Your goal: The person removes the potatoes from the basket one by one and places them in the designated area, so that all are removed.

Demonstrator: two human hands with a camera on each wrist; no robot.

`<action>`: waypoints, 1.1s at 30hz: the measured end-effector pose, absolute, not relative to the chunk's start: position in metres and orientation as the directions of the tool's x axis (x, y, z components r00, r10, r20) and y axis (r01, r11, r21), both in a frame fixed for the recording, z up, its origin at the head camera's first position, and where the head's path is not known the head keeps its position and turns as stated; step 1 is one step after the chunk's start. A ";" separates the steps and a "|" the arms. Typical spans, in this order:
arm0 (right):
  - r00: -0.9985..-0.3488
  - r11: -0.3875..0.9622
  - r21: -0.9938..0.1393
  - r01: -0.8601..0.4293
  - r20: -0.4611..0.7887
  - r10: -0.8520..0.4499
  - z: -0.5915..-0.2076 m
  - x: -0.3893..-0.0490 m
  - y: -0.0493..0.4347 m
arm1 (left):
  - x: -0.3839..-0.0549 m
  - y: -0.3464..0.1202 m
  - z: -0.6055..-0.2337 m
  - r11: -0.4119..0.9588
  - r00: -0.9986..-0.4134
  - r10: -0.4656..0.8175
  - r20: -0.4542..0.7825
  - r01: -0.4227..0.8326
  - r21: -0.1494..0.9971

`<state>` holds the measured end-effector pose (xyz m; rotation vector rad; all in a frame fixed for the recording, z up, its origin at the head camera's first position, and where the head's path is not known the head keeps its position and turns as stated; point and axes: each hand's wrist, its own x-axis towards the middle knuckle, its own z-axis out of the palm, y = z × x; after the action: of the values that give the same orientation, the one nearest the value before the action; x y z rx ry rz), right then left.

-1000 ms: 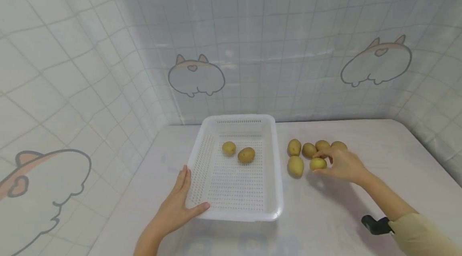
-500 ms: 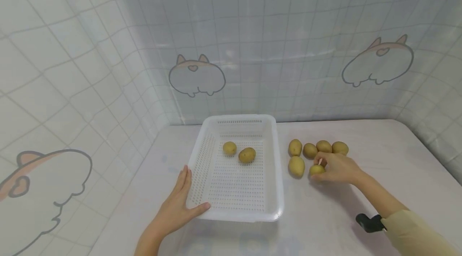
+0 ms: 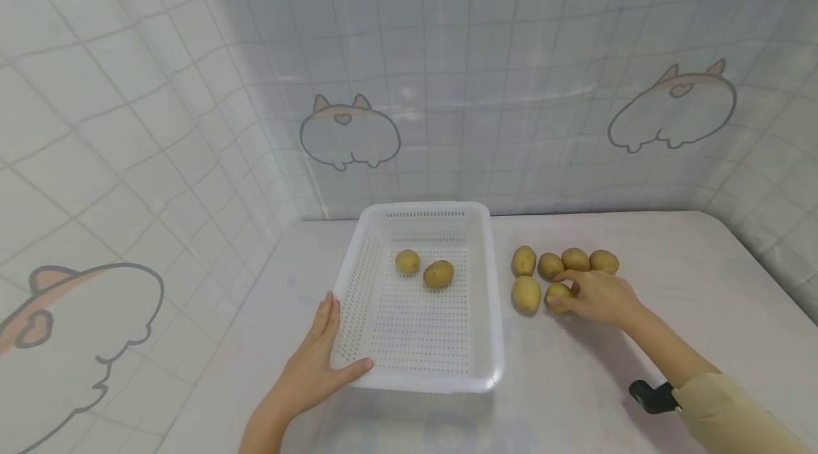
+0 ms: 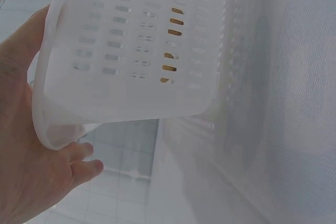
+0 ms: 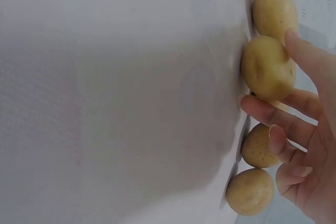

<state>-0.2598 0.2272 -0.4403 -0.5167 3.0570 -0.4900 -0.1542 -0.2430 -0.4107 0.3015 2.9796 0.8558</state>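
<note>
In the head view, my left hand (image 3: 309, 367) rests on the near left corner of a white plastic basket (image 3: 496, 312). Its fingers lie straight along the left side, with the thumb on the front rim. Two potatoes, a smaller one (image 3: 407, 261) and a larger one (image 3: 439, 274), sit inside the basket. To the right of it, my right hand (image 3: 601, 295) holds a potato (image 5: 265, 69) between thumb and fingers, low at the table. Beside that potato lies another potato (image 3: 526, 295); in the right wrist view the two look close together or touching.
A back row of potatoes stands behind the right hand, among them a potato (image 3: 524, 260) at its left end and a potato (image 3: 603, 261) at its right end. A pale cloth covers the table (image 3: 677, 262). A tile-patterned curtain (image 3: 511, 155) hangs behind.
My right hand has brought the held potato down and slightly left, nearer the front-row potato. The left hand and basket stay about where they were.
</note>
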 end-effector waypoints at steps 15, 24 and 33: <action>-0.941 0.905 -0.277 -0.324 0.191 -0.278 -0.409 -0.247 0.228 | -0.155 -0.243 -0.410 0.834 -0.981 0.192 0.031 0.179 0.522; -0.805 0.826 -0.247 -0.506 0.480 -0.350 -0.403 -0.247 0.213 | -0.155 -0.243 -0.410 0.830 -0.980 0.196 0.016 0.174 0.530; -0.612 0.724 -0.171 -0.668 0.679 -0.405 -0.389 -0.251 0.192 | -0.154 -0.243 -0.409 0.830 -0.978 0.204 0.039 0.194 0.523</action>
<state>-0.2507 0.1923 -0.3894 -1.2248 3.4818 -0.8326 -0.1543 -0.2428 -0.4092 0.3254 2.9868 0.8512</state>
